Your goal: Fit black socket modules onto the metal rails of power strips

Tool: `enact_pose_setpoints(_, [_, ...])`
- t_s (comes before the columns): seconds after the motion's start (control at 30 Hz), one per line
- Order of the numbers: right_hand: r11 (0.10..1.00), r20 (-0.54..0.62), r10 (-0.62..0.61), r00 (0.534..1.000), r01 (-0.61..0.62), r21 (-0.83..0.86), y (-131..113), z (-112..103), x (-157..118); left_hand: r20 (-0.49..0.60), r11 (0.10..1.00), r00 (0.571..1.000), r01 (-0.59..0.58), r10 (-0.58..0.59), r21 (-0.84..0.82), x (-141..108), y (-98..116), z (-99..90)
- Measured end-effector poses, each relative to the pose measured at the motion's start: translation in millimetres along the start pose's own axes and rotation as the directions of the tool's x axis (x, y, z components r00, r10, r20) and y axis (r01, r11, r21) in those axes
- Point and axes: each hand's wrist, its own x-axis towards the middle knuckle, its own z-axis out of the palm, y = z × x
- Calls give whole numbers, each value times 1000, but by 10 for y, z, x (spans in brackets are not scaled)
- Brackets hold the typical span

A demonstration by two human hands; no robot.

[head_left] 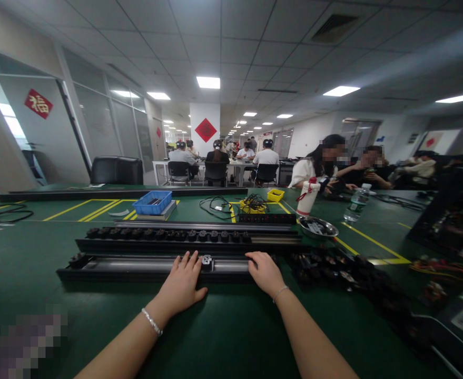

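A long black channel [108,273] with a metallic inner surface lies crosswise on the table before me. My left hand [181,284] rests across it, fingers spread and thumb out at the near edge. Just right of those fingertips, a small black piece with a silvery top [206,261] sits inside the channel. My right hand [266,271] is bent over the channel's right part, closed on it; several of its fingers are hidden. At the channel's left end sits a black round-topped piece [78,260]. Behind lies a second black channel [116,245] bearing a row of black round pieces [171,235].
A pile of black parts [329,271] lies to the right, below a metal bowl [318,227]. Farther back are a blue bin [152,202], a yellow basket [275,195], cables [217,205], a white tumbler [308,197] and a water bottle [356,204]. Other people sit beyond.
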Motion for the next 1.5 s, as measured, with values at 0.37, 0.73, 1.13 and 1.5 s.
enact_pose_setpoints(0.37, [1000,-8,-18,1000,18,11,7,8,5,-43,998,998,-55,55,6,6,253,-8])
enact_pose_setpoints(0.73, [1000,-3,-9,1000,9,5,-9,-8,-3,-96,995,991,-95,95,1,7,273,68])
enact_pose_setpoints(1.13, [1000,-6,-10,1000,10,2,0,-2,0,-77,991,992,-106,99,-83,1,279,-20])
enact_pose_setpoints(1.5, [1000,-1,-8,1000,8,3,13,11,8,-70,987,992,-111,103,-115,-4,282,-54])
